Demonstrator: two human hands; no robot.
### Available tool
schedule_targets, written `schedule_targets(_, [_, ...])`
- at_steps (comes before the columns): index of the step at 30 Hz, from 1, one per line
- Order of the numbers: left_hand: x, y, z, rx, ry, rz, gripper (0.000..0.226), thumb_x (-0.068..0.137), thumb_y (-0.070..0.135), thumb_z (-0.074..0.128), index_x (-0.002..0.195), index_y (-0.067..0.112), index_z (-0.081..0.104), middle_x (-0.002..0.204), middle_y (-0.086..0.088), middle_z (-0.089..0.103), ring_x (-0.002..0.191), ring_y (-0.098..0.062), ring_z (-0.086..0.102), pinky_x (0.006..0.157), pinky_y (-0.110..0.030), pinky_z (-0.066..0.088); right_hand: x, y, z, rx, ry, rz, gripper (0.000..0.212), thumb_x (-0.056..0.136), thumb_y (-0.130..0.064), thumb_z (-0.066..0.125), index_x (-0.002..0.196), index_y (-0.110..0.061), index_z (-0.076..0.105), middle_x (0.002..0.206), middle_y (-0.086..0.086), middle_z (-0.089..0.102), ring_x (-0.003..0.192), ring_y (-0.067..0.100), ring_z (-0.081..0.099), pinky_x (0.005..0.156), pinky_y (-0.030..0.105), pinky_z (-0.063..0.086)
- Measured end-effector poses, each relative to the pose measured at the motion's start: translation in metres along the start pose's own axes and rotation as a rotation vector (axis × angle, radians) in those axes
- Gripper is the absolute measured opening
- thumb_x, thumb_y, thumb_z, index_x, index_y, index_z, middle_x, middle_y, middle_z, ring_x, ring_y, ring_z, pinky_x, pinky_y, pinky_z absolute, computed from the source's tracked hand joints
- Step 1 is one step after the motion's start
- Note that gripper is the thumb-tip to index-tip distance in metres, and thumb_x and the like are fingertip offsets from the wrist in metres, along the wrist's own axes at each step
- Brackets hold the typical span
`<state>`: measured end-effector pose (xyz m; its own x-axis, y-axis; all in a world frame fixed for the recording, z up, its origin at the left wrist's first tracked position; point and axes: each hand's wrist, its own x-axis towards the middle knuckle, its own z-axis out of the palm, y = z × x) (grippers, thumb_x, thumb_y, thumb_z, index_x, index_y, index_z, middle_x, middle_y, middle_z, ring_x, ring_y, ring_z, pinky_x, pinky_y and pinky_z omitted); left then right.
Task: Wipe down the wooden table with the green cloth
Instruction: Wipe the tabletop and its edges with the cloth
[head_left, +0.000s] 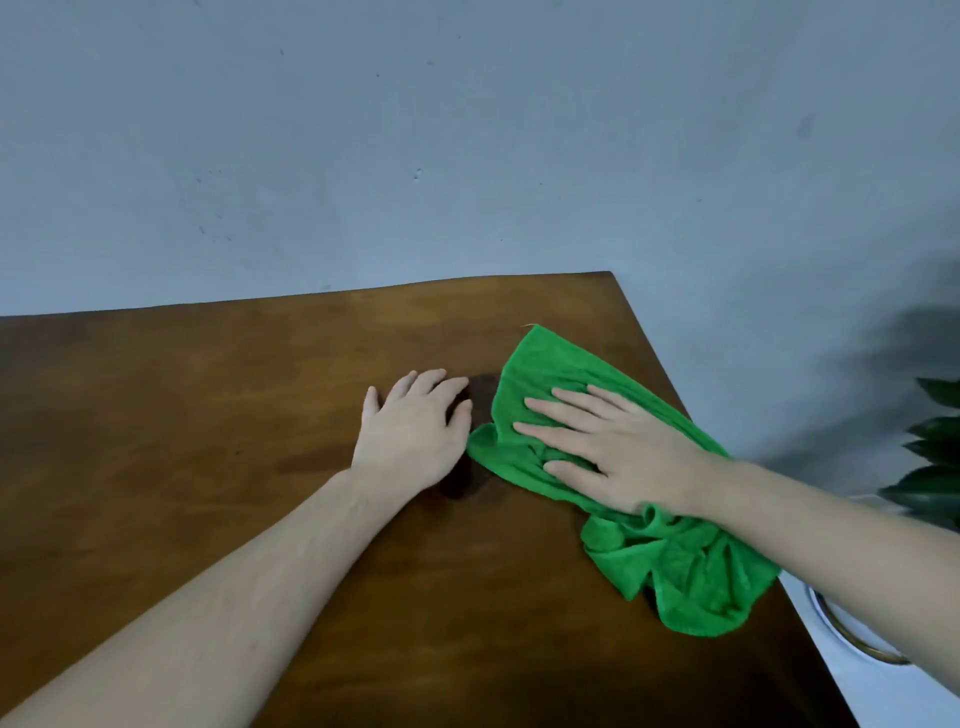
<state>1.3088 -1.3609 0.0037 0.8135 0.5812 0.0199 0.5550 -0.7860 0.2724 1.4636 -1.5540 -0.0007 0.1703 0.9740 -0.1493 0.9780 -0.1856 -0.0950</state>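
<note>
A brown wooden table fills the lower left and middle of the head view. A crumpled green cloth lies near its right edge, partly bunched toward me. My right hand presses flat on the cloth, its fingers straight and pointing left. My left hand rests palm down on the bare wood just left of the cloth, fingers relaxed, touching or almost touching the cloth's left edge.
A grey-blue wall stands right behind the table's far edge. Beyond the table's right edge there are dark green plant leaves and a white round pot with a gold rim, partly hidden by my right forearm.
</note>
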Motion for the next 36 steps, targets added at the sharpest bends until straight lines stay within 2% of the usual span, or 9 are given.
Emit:
schedule_targets(3, [0.012,0.028,0.012,-0.027,0.008,0.069,0.050,0.102,0.048,0.026,0.148,0.033,0.038,0.157,0.010,0.034,0.148,-0.015,0.021,0.121,-0.051,0.010,0.012,0.012,-0.006,0.012,0.015,0.044,0.071,0.084,-0.076,-0.005,0.152,-0.056,0.002,0.166,-0.019,-0.010,0.154,0.007,-0.012,0.125,0.036,-0.010])
schedule_targets(7, [0.030,0.052,0.026,-0.099,0.065,0.062,0.053,0.102,0.049,0.022,0.150,0.030,0.035,0.156,0.009,0.036,0.147,-0.013,0.023,0.121,-0.050,0.009,0.047,0.051,-0.011,0.008,0.031,0.109,0.064,0.092,-0.072,0.009,0.154,-0.054,0.006,0.167,-0.018,-0.005,0.155,0.011,-0.006,0.126,0.039,-0.006])
schedule_targets(14, [0.034,0.060,0.035,0.023,0.048,0.066,0.059,0.098,0.061,0.015,0.153,0.040,0.022,0.162,0.013,0.021,0.151,-0.011,0.010,0.122,-0.052,0.003,0.126,0.116,-0.025,0.008,0.064,0.162,0.056,0.101,-0.066,0.015,0.155,-0.054,0.010,0.168,-0.017,0.001,0.156,0.015,0.003,0.126,0.043,-0.002])
schedule_targets(20, [0.037,0.062,0.031,0.049,0.048,0.037,0.054,0.099,0.059,0.019,0.147,0.040,0.036,0.159,0.015,0.027,0.149,-0.008,0.014,0.122,-0.050,0.006,0.153,0.144,-0.030,0.109,0.122,0.368,0.059,0.100,-0.066,0.020,0.157,-0.048,0.019,0.167,-0.018,0.012,0.155,0.016,0.010,0.125,0.043,0.001])
schedule_targets(25, [0.036,0.062,0.031,0.026,0.066,0.042,0.051,0.100,0.056,0.022,0.145,0.038,0.040,0.157,0.013,0.032,0.148,-0.009,0.019,0.122,-0.051,0.008,0.137,0.129,-0.025,0.135,0.111,0.496,0.067,0.098,-0.069,0.015,0.160,-0.042,0.010,0.170,-0.009,0.002,0.156,0.022,0.001,0.125,0.048,0.000])
schedule_targets(32, [0.028,0.059,0.029,-0.107,0.102,0.084,0.047,0.101,0.047,0.029,0.139,0.028,0.048,0.147,0.005,0.049,0.140,-0.014,0.037,0.120,-0.051,0.016,0.063,0.068,-0.008,0.107,0.085,0.457,0.065,0.095,-0.069,0.013,0.157,-0.050,0.006,0.170,-0.008,0.000,0.156,0.027,-0.005,0.123,0.057,-0.004])
schedule_targets(36, [-0.003,0.057,0.024,-0.168,0.083,0.173,0.043,0.103,0.043,0.033,0.139,0.026,0.049,0.149,0.007,0.044,0.137,-0.013,0.039,0.119,-0.049,0.021,0.013,0.018,0.003,0.063,0.074,0.432,0.063,0.095,-0.070,0.012,0.155,-0.053,0.004,0.170,-0.009,-0.001,0.156,0.030,-0.005,0.122,0.060,-0.005])
